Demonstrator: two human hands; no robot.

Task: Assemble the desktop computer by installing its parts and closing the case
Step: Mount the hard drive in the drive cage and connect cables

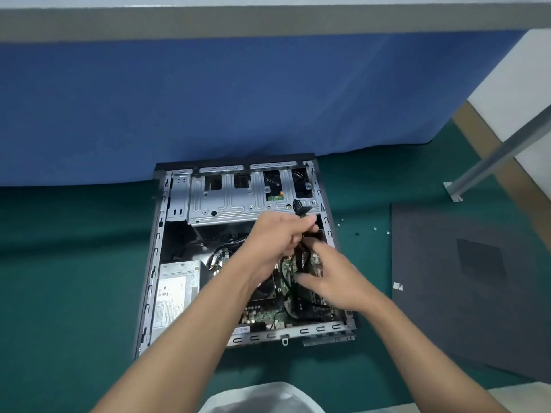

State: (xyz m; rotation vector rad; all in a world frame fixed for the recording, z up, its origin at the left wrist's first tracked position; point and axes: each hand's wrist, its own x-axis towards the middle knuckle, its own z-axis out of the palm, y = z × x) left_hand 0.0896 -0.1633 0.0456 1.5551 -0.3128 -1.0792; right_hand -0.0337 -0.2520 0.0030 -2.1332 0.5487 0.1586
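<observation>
A blue partition fills the background under a grey ledge, and below it spreads a green floor on which everything lies. At the right a slanted metal leg stands on this floor with its foot plate. The dark grey side panel lies flat to the right of the computer, apart from it, with a vent grid in its middle and a small white sticker near its left edge. The computer case lies on its side, open face up, its far end against the partition. Inside, the silver drive cage spans the far end, the power supply sits in the near left corner with its label up, and the green motherboard covers the near right part (largely hidden by the forearms). Both hands reach in over the board. The left hand is curled into a fist round a black cable, whose connector sticks up above the knuckles in front of the drive cage. The right hand hovers just below and beside it, blurred, fingers pointing down toward the board near more black wiring; I cannot tell whether it grips anything. A few small screws lie scattered on the floor between the case and the panel.
</observation>
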